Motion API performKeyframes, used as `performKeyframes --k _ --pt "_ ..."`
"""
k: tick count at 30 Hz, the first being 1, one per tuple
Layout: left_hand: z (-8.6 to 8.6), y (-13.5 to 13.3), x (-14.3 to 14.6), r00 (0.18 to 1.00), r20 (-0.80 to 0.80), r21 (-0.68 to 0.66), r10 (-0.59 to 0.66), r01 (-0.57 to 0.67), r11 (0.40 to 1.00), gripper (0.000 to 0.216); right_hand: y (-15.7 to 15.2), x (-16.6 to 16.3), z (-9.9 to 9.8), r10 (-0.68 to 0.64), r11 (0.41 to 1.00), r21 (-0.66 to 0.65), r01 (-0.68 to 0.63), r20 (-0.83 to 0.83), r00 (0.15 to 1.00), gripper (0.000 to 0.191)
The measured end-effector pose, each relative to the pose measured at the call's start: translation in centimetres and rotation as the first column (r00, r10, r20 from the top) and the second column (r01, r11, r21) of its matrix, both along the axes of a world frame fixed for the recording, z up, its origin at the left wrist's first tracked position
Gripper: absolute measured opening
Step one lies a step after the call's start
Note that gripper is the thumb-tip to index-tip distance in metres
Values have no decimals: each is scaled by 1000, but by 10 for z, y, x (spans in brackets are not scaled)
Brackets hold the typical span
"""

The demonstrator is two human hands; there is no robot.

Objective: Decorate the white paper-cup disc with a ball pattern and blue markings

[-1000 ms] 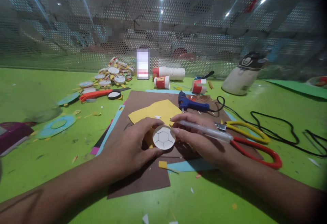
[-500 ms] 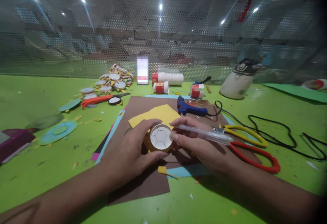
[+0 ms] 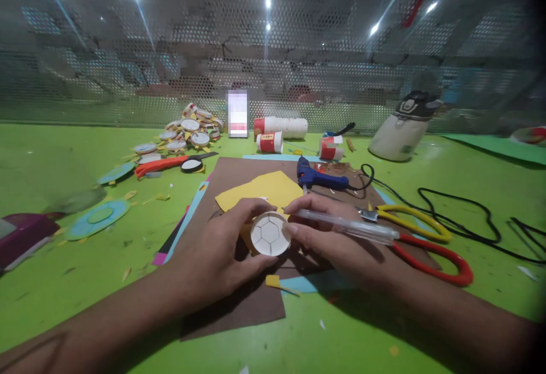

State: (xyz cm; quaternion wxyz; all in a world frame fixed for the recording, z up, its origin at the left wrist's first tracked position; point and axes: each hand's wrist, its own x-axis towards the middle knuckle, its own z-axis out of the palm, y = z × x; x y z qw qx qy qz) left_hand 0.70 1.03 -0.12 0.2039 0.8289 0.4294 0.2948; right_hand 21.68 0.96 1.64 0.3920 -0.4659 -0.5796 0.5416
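Note:
My left hand point(image 3: 226, 246) is closed round a cut-off paper cup base point(image 3: 270, 233), its thumb below and fingers above. The white face of the base is turned to me and bears dark lines like a football pattern. A clear-barrelled pen point(image 3: 350, 226) lies across my right hand point(image 3: 324, 229), held between thumb and fingers. The right fingertips touch the right rim of the base; the pen's tip end is near the forefinger, its exact point hard to make out. Beneath both hands are yellow paper point(image 3: 264, 189) and a brown sheet point(image 3: 239, 308).
A blue glue gun point(image 3: 324, 179) with a black cord lies beyond my right hand. Scissors point(image 3: 443, 266) with red and yellow handles lie right. Finished-looking discs point(image 3: 190, 125) are heaped back left, near an orange cutter point(image 3: 166, 165). Cups point(image 3: 269, 142) and a kettle-like jug point(image 3: 398, 132) stand behind.
The cup base has tipped slightly, so its face shows flatter and a little lower. Both hands keep their grip; the view has shifted slightly.

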Motion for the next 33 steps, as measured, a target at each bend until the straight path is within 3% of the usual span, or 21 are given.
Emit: performKeyframes --k 11,14,17,20,28,33 --pt "-3 -1 1 1000 5 171 -18 17 985 44 -7 -6 -4 -54 969 -247 -5 -229 972 36" --pt "-3 -1 -1 1000 1 135 -14 14 991 46 -8 -7 -1 -35 982 -189 -3 -199 979 36" --pt "-3 0 -2 999 -8 79 -43 44 996 49 -7 -1 6 -88 995 -60 86 -41 995 30" --pt "-3 0 -2 997 -14 70 -81 82 994 51 -5 6 11 -53 998 18 52 50 997 25" --pt "-5 0 -1 999 -17 113 -29 31 993 48 -2 -3 -2 -2 991 -135 -14 -115 993 26" --pt "-1 1 3 999 -49 60 6 -3 998 43 1 4 -5 -50 999 23 49 21 999 20"
